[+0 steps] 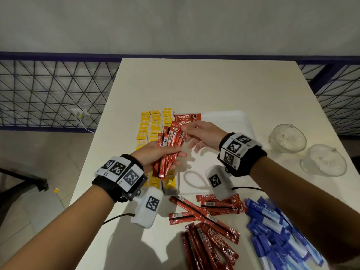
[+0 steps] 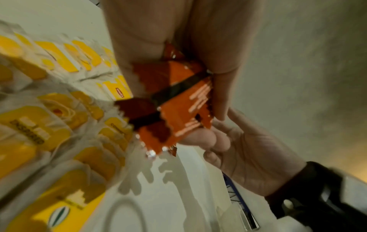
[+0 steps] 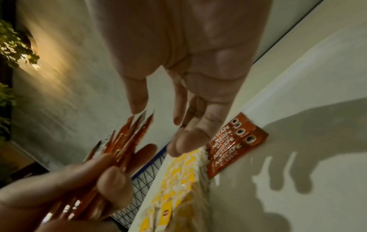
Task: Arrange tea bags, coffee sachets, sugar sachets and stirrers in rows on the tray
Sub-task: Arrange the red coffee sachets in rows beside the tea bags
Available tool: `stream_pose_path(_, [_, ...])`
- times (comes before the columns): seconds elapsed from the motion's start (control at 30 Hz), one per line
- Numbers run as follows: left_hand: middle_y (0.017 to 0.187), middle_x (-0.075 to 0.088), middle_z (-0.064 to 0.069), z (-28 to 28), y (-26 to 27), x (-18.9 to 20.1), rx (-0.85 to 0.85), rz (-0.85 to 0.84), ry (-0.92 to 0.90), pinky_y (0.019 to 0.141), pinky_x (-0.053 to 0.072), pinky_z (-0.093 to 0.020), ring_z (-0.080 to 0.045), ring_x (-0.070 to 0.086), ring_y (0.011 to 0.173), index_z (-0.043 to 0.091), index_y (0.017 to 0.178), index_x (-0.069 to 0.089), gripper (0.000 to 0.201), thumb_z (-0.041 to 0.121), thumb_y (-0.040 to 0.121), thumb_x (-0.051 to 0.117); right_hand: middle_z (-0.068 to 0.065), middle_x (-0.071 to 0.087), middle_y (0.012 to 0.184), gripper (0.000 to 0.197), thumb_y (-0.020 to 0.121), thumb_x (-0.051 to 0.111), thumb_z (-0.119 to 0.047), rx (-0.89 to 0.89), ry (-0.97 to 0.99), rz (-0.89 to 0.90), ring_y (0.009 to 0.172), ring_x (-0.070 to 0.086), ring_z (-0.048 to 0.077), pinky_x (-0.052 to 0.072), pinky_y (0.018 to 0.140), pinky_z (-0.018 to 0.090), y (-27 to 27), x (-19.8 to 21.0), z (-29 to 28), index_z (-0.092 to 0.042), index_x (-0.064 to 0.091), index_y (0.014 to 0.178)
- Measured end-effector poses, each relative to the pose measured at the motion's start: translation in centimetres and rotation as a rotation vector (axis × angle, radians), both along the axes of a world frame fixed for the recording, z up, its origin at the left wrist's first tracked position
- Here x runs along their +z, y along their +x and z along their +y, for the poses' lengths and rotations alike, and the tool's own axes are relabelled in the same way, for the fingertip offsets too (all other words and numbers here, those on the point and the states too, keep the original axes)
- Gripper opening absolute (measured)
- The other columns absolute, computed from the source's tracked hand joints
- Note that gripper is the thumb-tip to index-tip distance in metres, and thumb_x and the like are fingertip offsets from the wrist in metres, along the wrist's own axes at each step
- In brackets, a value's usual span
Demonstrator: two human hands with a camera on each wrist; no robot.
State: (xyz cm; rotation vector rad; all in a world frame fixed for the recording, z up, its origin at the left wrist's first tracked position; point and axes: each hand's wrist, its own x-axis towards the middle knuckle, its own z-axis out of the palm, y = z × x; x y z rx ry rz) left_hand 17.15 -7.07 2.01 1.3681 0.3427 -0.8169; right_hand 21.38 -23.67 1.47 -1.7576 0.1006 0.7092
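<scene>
Left hand (image 1: 155, 154) grips coffee sachets (image 1: 169, 147) above tray (image 1: 233, 121).

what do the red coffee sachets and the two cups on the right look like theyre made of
Red coffee sachets, bunched in the left hand: probably thin foil-laminate film, glossy; they show bright glints, zigzag-cut ends and light creasing. The two cups on the table: clear glass or clear plastic; see-through with soft highlights, but the look alone cannot settle which.
</scene>
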Motion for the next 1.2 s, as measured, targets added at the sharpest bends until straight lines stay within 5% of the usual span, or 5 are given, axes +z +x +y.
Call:
stream_pose_path(0.17, [0.085, 0.074, -0.009, -0.2, -0.8, 0.4, -0.014, 0.002, -0.023, 0.052, 0.056, -0.024, -0.017, 0.068, 0.057, 0.009, 0.098, 0.059, 0.009, 0.01, 0.089, 0.057, 0.005, 0.058, 0.083, 0.012, 0.091, 0.056, -0.015, -0.039, 0.127, 0.016, 0.064, 0.055, 0.014, 0.048, 0.053, 0.019, -1.1, 0.7, -0.3, -0.006, 0.054, 0.098])
stream_pose_path(0.33, [0.079, 0.073, -0.005, 0.0, -1.3, 0.2, 0.02, -0.056, 0.006, 0.051, 0.055, -0.023, -0.014, 0.065, 0.055, 0.008, 0.099, 0.059, 0.012, 0.012, 0.089, 0.058, 0.01, 0.06, 0.076, 0.009, 0.088, 0.059, -0.011, -0.158, 0.211, 0.029, 0.055, 0.06, 0.012, 0.051, 0.051, 0.017, -1.9, 1.4, -1.2, -0.007, 0.052, 0.083])
stream_pose_path(0.8, [0.079, 0.074, -0.004, -0.2, -1.9, 0.4, 0.037, -0.095, 0.017, 0.051, 0.054, -0.024, -0.016, 0.069, 0.06, 0.012, 0.099, 0.061, 0.01, 0.011, 0.091, 0.056, 0.013, 0.062, 0.06, 0.006, 0.084, 0.06, 0.003, -0.267, 0.291, -0.005, 0.044, 0.061, 0.014, 0.054, 0.051, 0.02, -3.1, 2.8, -2.3, -0.002, 0.056, 0.083])
stream_pose_path(1.07, [0.057, 0.059, -0.001, 1.0, -1.4, -0.6, 0.215, -0.082, 0.114, 0.039, 0.041, -0.018, -0.009, 0.046, 0.039, 0.009, 0.079, 0.057, 0.022, 0.027, 0.092, 0.057, 0.014, 0.061, 0.08, 0.016, 0.08, 0.058, 0.013, -0.289, 0.364, -0.072, 0.069, 0.063, 0.02, 0.055, 0.073, 0.02, -3.1, 3.1, -2.1, -0.002, 0.059, 0.073])
stream_pose_path(1.2, [0.063, 0.069, 0.001, 0.3, -1.1, -0.1, 0.32, -0.114, 0.03, 0.038, 0.04, -0.016, -0.006, 0.044, 0.037, 0.007, 0.093, 0.06, 0.016, 0.023, 0.092, 0.056, -0.006, 0.067, 0.087, 0.014, 0.072, 0.073, 0.001, -0.093, 0.069, -0.216, 0.082, 0.062, 0.004, 0.047, 0.084, 0.013, -3.4, 2.5, -1.6, -0.011, 0.068, 0.07])
